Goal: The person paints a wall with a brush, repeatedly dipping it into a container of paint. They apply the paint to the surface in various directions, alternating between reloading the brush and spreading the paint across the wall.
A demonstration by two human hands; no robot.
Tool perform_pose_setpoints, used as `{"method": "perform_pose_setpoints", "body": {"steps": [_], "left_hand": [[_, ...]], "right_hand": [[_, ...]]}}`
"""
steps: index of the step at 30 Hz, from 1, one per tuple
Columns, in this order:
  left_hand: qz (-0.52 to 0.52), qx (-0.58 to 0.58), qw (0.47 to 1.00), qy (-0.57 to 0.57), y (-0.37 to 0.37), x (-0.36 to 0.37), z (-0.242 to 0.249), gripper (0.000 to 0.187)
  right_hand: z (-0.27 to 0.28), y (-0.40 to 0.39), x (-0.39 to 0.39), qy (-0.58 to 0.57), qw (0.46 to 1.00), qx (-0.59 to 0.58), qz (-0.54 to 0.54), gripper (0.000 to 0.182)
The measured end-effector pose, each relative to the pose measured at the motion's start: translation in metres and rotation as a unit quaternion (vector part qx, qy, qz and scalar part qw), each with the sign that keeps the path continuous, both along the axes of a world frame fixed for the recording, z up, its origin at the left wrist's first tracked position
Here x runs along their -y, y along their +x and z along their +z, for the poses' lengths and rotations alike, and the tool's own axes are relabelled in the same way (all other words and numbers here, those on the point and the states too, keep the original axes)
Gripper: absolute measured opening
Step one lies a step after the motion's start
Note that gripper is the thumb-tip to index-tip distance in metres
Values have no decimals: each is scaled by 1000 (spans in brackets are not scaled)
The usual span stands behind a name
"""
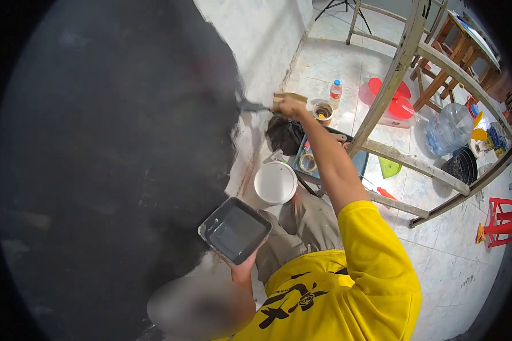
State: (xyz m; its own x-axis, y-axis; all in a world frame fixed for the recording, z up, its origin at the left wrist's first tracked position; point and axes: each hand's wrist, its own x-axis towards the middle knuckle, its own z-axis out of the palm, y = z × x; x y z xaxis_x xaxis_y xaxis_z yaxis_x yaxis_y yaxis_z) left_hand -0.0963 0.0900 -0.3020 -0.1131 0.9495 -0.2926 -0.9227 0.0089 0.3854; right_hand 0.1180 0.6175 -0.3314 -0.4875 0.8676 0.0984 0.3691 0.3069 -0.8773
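My right hand (289,108) is closed round the handle of a brush (252,106), whose dark end touches the wall at the edge of the dark grey paint (125,142). White wall (256,34) shows beyond that ragged edge. Lower down, my left hand (246,264) supports a square tray (236,230) from beneath and at its near side; dark grey paint lies in the tray. Most of the left fingers are hidden under it. A white round lid or bucket (275,182) stands between the tray and my right forearm.
A black bag (284,135), a blue toolbox (358,162) and a small tin (322,112) are near the wall. A ladder (401,74) stands on the right. Behind it are red containers (401,108), a large water bottle (449,129) and a red stool (502,223).
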Motion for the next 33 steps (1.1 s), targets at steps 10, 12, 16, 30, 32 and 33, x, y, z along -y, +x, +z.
{"method": "perform_pose_setpoints", "body": {"steps": [10, 12, 16, 30, 32, 33], "left_hand": [[25, 32, 999, -36, 4, 12, 21, 92], [20, 21, 999, -34, 6, 11, 24, 85], [5, -14, 997, -75, 14, 5, 39, 70], [-3, 70, 997, -45, 12, 0, 39, 67], [24, 88, 993, -71, 12, 2, 36, 63], [36, 98, 991, -85, 12, 4, 34, 62]], "right_hand": [[154, -16, 5, -70, 981, -141, -113, 23], [173, 2, 13, -124, 936, -321, -73, 25], [156, 9, 20, -228, 839, -493, 25, 27], [24, -37, 20, -11, 995, 67, -75, 38], [83, -23, 30, -61, 993, -79, -68, 32], [97, -14, 32, -112, 975, -178, -71, 29]]}}
